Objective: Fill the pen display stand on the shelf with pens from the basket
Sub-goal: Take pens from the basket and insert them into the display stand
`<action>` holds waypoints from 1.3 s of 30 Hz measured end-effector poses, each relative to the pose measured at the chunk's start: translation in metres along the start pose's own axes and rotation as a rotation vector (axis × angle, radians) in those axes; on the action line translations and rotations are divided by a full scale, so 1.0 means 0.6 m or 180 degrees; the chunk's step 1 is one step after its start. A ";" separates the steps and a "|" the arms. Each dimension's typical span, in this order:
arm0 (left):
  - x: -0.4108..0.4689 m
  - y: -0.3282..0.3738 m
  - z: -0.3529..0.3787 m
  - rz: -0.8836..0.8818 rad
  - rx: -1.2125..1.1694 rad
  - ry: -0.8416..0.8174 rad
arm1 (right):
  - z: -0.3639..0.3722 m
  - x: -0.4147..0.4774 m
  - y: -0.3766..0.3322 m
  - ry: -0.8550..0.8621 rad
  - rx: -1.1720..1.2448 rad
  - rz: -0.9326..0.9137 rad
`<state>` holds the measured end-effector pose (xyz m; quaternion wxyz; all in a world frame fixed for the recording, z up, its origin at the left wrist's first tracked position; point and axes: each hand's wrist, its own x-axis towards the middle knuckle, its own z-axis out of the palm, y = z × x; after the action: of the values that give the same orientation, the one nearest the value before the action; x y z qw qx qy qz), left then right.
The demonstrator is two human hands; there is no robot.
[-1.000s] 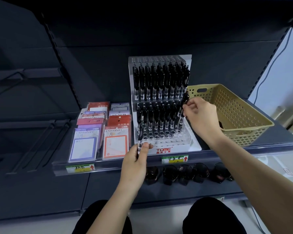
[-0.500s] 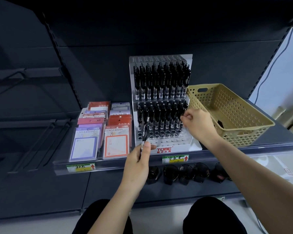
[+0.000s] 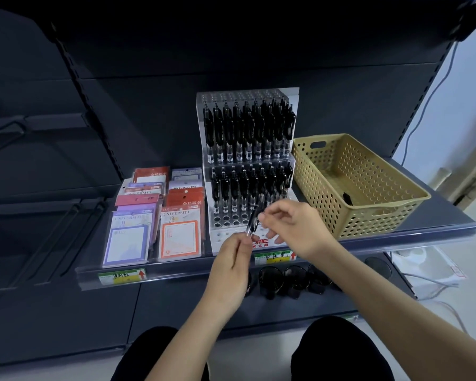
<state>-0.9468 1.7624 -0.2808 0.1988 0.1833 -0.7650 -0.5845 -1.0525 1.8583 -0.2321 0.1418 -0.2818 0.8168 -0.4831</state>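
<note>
A clear tiered pen display stand (image 3: 293, 103) sits mid-shelf, its upper and middle rows packed with black pens and the front holes bare. Just in front of its lower rows my left hand (image 3: 232, 253) pinches the bottom end of a black pen (image 3: 254, 217), tilted up to the right. My right hand (image 3: 291, 225) meets that pen near its middle, fingertips on the barrel. The tan perforated basket (image 3: 368, 224) stands right of the stand, with one black pen (image 3: 347, 198) lying inside.
Packs of sticky notes (image 3: 154, 215) fill the shelf left of the stand. The shelf's clear front rail (image 3: 176, 266) carries price tags. Dark round items (image 3: 283, 279) sit on the lower shelf below my hands. White cables lie on the floor at right.
My right hand left the stand's right side and came down left to the pen in my left hand. My left hand shifted right and tilted the pen.
</note>
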 end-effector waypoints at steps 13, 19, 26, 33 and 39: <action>0.001 -0.026 -0.001 0.0428 0.0655 -0.0021 | -0.069 -0.002 -0.015 0.0470 0.0435 0.0229; 0.002 -0.030 -0.009 0.0304 0.0623 0.0059 | -0.120 0.035 -0.007 0.1556 -0.0007 -0.0229; 0.003 -0.030 -0.018 0.0240 0.0648 0.0042 | -0.088 0.073 0.010 0.1447 -0.0557 -0.0515; 0.005 -0.034 -0.026 0.0162 0.0710 0.0024 | -0.070 0.093 0.035 0.1104 -0.1116 -0.0423; 0.004 -0.031 -0.019 0.0080 0.0729 -0.0103 | -0.066 0.097 0.058 0.1084 -0.0968 -0.0223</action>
<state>-0.9419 1.7472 -0.2961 0.1714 0.1858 -0.8322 -0.4936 -1.1305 1.8648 -0.2405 -0.0590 -0.2426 0.8820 -0.3996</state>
